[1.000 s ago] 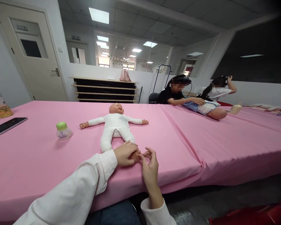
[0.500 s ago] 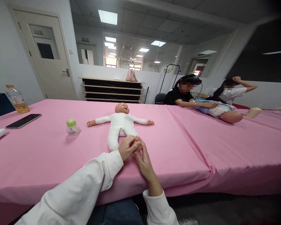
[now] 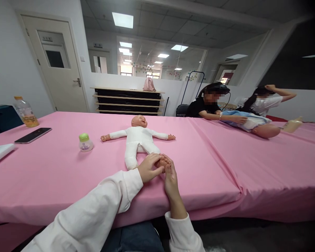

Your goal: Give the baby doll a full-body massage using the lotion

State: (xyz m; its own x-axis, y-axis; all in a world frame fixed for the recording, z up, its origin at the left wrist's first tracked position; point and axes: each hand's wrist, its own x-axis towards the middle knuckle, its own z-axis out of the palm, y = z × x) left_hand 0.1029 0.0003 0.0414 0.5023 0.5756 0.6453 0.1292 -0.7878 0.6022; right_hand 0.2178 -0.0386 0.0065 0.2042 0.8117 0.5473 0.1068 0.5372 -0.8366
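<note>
right hand (image 3: 170, 176) shifted, doll foot (image 3: 162, 161) between hands

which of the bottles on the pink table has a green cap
The small white bottle left of the doll. The bottle by the door has an orange cap; the far-right one lies tipped, cream-coloured.

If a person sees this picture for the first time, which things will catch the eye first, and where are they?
First comes the baby doll in white, lying on its back with arms spread in the middle of the pink table. At the near edge, the left hand and right hand close around the doll's foot. A small green-capped bottle stands left of the doll.
</note>
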